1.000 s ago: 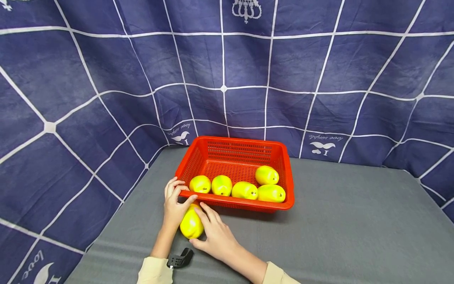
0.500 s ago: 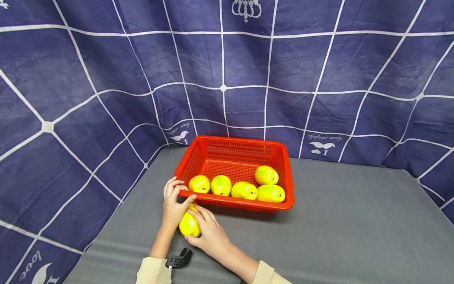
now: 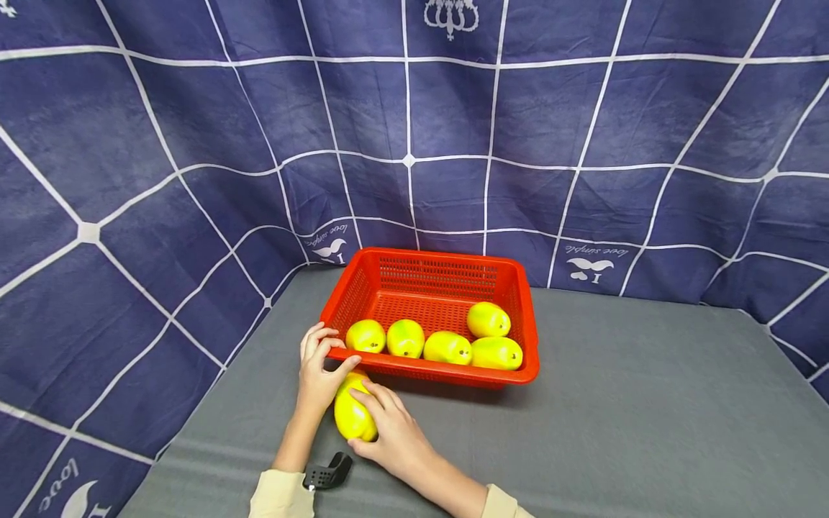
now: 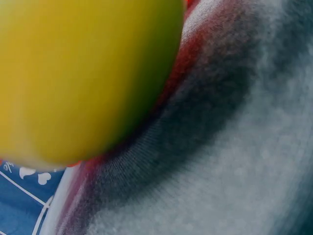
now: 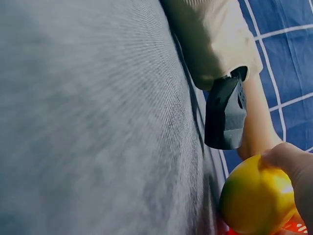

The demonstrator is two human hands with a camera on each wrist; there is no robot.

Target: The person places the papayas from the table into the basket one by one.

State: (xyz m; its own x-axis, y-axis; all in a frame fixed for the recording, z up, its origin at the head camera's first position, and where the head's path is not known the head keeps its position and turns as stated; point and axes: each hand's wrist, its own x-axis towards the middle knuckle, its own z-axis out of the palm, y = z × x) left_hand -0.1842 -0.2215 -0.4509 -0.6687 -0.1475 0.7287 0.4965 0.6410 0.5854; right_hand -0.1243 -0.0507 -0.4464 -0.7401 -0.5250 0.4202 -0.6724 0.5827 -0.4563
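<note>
A yellow mango [image 3: 350, 414] is in my right hand [image 3: 396, 435], held between the thumb and fingers just in front of the red basket [image 3: 427, 368]. In the right wrist view my thumb presses on this mango [image 5: 254, 196]. My left hand [image 3: 317, 374] grips the basket's front left corner, with its fingers over the rim and its thumb near the mango's top. The mango [image 4: 83, 73] fills much of the left wrist view, where no left fingers show. Inside the basket several yellow-green mangoes [image 3: 406, 338] lie mostly along the front wall.
A grey cloth [image 3: 622, 410] covers the table. Behind the basket and on the left hang blue curtains [image 3: 544, 122] with white lines. A black wrist device [image 3: 329, 471] is strapped on my left wrist, close to the right forearm.
My right hand and the mango shifted slightly left, then back right and a little nearer to me. The left hand and the basket have stayed in place.
</note>
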